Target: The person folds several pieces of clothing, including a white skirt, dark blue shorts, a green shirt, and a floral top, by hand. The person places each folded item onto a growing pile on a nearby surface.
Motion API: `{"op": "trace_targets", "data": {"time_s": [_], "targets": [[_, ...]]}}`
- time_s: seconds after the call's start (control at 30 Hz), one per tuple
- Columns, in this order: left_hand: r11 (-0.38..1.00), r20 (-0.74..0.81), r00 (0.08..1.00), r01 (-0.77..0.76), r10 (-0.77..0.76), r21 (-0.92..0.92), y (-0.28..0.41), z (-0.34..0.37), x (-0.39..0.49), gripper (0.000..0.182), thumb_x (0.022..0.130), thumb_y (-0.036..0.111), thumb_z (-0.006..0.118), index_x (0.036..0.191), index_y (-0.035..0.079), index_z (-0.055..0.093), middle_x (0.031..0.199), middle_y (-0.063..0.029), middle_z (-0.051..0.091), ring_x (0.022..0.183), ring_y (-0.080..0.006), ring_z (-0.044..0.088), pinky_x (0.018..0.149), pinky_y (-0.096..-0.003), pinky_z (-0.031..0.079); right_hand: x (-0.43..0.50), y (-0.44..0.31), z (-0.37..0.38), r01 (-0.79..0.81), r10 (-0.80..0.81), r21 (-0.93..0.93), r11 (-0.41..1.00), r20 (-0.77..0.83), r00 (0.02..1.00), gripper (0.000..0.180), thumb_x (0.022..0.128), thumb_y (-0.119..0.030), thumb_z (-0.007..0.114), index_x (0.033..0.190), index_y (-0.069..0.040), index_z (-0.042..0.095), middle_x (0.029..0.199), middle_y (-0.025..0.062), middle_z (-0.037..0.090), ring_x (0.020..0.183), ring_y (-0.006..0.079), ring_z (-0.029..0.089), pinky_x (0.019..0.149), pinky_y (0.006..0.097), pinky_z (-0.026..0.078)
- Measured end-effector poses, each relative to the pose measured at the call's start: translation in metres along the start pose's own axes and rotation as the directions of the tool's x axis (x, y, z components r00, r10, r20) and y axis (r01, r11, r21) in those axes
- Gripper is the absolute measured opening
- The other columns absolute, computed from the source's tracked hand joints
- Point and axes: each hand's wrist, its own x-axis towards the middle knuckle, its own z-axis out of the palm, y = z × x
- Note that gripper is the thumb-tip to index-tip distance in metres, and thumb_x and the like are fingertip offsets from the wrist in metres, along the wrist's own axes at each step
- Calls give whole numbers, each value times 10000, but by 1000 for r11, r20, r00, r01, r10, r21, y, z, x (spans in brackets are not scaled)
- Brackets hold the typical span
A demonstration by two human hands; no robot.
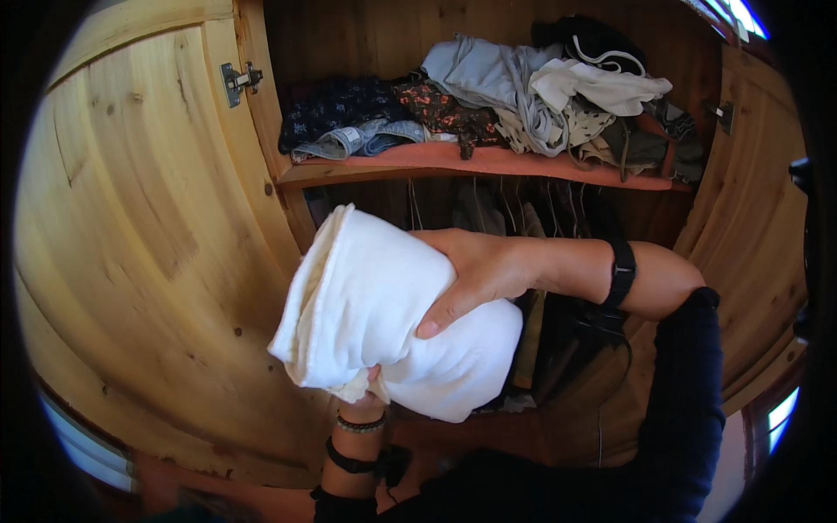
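Note:
A folded white cloth [373, 294], thick and with a stitched edge at its left side, is held up between my two hands in front of an open wooden wardrobe. My right hand [474, 271] grips it from the right, its thumb lying across the top face and its other fingers hidden behind. From below, my left hand [369, 392] holds the lower edge; most of that hand is covered by the cloth. A bit of cream-coloured fabric [353, 387] shows beside the left fingers.
Rumpled clothes [497, 98] lie heaped on the upper shelf [458, 157]. Below it, garments hang on wire hangers [510, 206]. The left wardrobe door [137, 248] and the right door [752, 216] stand open on either side. A thin cable [599, 431] dangles near my right arm.

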Motion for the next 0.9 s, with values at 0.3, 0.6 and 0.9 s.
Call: {"op": "trace_targets", "data": {"time_s": [0.3, 0.6, 0.9], "targets": [[987, 384, 916, -150, 116, 61, 16, 83, 136, 539, 913, 42, 636, 1401, -5, 411, 1372, -90, 489, 1230, -185, 498, 1039, -340, 400, -5, -91, -85, 183, -571, -695, 696, -380, 728, 575, 683, -152, 842, 1202, -47, 618, 993, 99, 711, 865, 205, 690, 811, 341, 567], [-369, 599, 801, -559, -7, 743, 19, 168, 333, 908, 657, 261, 781, 1457, 123, 376, 1506, -234, 328, 1400, -418, 289, 1119, -560, 249, 97, -154, -207, -502, -839, -864, 31, -295, 456, 490, 735, -265, 762, 1138, -37, 603, 1024, 171, 690, 924, 294, 672, 814, 397, 534], [-301, 441, 864, -500, -244, 812, 8, 137, 393, 401, 814, 173, 568, 1205, 139, 647, 1137, -235, 641, 1089, -383, 606, 963, -625, 393, 218, -140, -312, -519, -751, -846, -122, -263, 606, 384, 768, -131, 656, 1145, -85, 595, 1018, 175, 697, 949, 352, 681, 804, 457, 542]]}}
